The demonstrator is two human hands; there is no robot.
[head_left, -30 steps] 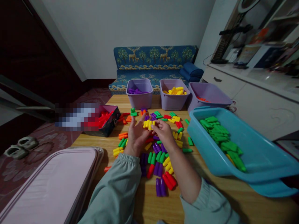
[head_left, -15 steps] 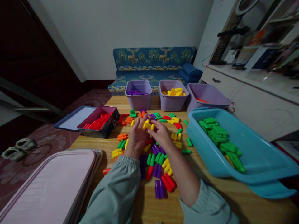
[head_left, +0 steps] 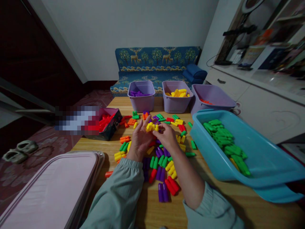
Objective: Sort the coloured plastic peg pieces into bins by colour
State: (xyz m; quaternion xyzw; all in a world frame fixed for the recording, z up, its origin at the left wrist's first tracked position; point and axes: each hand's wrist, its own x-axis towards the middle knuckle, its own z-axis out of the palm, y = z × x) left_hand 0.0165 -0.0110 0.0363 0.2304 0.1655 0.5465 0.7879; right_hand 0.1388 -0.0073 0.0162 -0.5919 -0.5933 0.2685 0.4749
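My left hand (head_left: 139, 144) is turned palm up above the table, its fingers partly spread. Several yellow plastic toy pieces (head_left: 150, 127) rest in it against the fingers. With thumb and forefinger close together, my right hand (head_left: 167, 137) touches a yellow toy piece (head_left: 156, 128) at the right side of that group. Loose pieces in green, purple, red, orange and yellow are scattered below and around both hands, among them purple pieces (head_left: 163, 192), red pieces (head_left: 172, 185) and green pieces (head_left: 153, 163).
Purple bins (head_left: 142, 103) stand along the table's far edge, holding purple, yellow and orange-red pieces. A blue tub (head_left: 212, 156) with green pieces is at right. At left are a dark box (head_left: 107, 132) of red pieces, partly pixelated, and pale pink lids (head_left: 54, 184).
My right hand has shifted slightly right, and the yellow pieces have turned a little between the hands. The bins and the scattered pieces stay where they were.
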